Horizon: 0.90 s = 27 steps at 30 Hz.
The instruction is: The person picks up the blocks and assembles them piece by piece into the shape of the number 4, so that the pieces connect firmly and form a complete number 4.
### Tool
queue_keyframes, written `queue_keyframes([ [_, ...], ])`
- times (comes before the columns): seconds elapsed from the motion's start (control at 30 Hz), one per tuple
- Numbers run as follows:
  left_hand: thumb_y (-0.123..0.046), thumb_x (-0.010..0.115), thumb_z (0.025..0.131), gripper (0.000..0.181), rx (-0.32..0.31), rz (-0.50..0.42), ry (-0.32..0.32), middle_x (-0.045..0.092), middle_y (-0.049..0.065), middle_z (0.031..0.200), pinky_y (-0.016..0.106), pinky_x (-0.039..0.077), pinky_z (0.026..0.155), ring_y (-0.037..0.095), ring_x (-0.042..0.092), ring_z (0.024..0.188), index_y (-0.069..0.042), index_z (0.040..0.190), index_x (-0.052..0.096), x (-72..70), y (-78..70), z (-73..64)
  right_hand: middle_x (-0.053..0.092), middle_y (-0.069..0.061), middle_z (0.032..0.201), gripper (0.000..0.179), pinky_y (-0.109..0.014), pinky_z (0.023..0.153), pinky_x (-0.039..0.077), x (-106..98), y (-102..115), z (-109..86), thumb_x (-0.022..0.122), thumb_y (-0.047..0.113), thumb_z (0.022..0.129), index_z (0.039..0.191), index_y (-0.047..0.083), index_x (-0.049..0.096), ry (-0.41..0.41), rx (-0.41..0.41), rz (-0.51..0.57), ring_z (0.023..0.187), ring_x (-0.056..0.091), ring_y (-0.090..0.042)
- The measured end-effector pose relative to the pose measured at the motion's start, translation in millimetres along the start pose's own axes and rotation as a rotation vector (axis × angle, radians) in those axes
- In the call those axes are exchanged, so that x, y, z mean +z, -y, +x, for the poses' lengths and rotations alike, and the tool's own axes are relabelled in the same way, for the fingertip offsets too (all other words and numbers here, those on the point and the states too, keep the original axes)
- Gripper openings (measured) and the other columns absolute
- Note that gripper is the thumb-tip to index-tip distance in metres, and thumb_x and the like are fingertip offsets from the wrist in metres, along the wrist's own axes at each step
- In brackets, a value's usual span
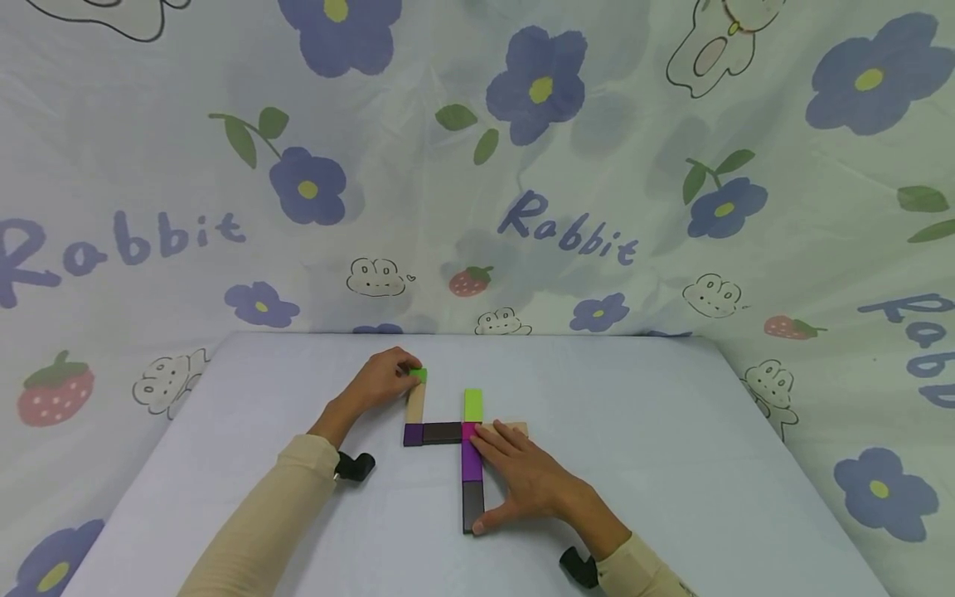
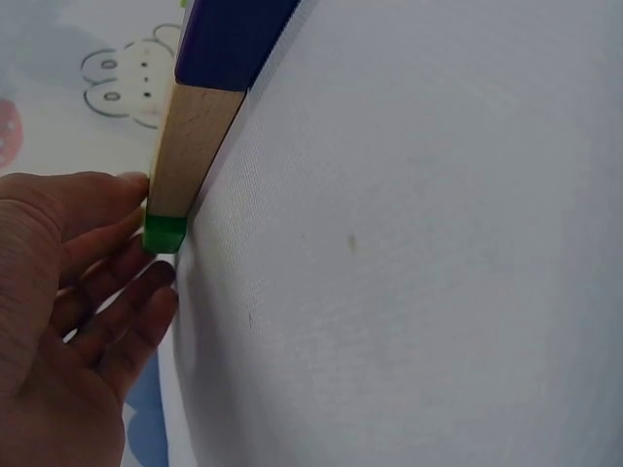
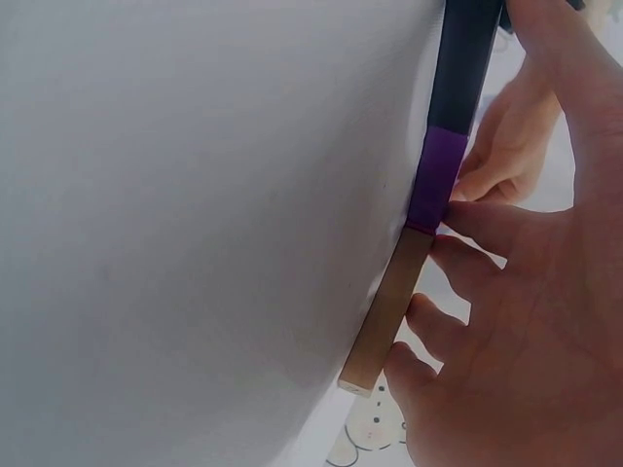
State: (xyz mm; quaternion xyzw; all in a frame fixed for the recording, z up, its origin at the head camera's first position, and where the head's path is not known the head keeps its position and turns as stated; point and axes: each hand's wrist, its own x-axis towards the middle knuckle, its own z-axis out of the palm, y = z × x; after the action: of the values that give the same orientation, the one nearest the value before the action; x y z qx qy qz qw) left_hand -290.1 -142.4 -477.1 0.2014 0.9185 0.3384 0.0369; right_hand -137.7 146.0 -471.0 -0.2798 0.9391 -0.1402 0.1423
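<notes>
Flat coloured blocks lie joined edge to edge on the white table. My left hand (image 1: 383, 380) pinches the small green block (image 1: 419, 376) at the far end of a bare wooden block (image 1: 415, 405). Below that come a dark purple block (image 1: 414, 435) and a dark brown block (image 1: 443, 433). My right hand (image 1: 531, 473) lies spread, its fingertips on the right-hand wooden block (image 3: 387, 316) and by the magenta block (image 1: 469, 429), its thumb touching the dark grey block (image 1: 472, 504). A purple block (image 1: 472, 461) sits between these, and a lime block (image 1: 473, 405) tops the column.
The white-covered table (image 1: 656, 414) stretches around the blocks on all sides. Behind it hangs a curtain (image 1: 418, 207) printed with flowers and rabbits. A black wrist camera (image 1: 355, 467) juts from the left cuff, another black device (image 1: 579, 567) from the right.
</notes>
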Motion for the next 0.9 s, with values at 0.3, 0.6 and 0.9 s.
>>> queue_keyframes([
  [0.3,-0.012,0.072,0.092,0.03,0.015,-0.009,-0.006,0.064,0.014,0.116,0.046,0.054,0.089,0.03,0.063,0.103,0.002,0.118,0.068,1.1,2.0,-1.9,0.014,0.009,0.169,0.124,-0.05,0.121,0.022,1,0,1.3,0.071,0.084,0.066,0.163,0.023,0.024,0.005,0.002,-0.013,0.155,0.009,-0.024],
  [0.6,-0.013,0.069,0.094,0.034,0.058,-0.041,-0.056,0.063,0.018,0.121,0.048,0.052,0.096,0.035,0.061,0.113,0.005,0.124,0.066,1.3,0.6,-7.1,0.015,0.009,0.168,0.124,-0.051,0.12,0.023,1,0,1.6,0.071,0.084,0.066,0.162,0.023,0.025,-0.002,-0.006,-0.023,0.155,0.009,-0.025],
  [0.9,-0.021,0.068,0.097,0.042,0.121,0.028,-0.09,0.061,0.016,0.132,0.054,0.044,0.105,0.036,0.055,0.126,-0.001,0.133,0.062,-3.8,-13.1,-14.7,0.017,0.007,0.168,0.125,-0.05,0.12,0.024,0,-1,-1.0,0.071,0.083,0.067,0.162,0.019,0.024,-0.019,-0.013,-0.004,0.155,0.012,-0.025],
])
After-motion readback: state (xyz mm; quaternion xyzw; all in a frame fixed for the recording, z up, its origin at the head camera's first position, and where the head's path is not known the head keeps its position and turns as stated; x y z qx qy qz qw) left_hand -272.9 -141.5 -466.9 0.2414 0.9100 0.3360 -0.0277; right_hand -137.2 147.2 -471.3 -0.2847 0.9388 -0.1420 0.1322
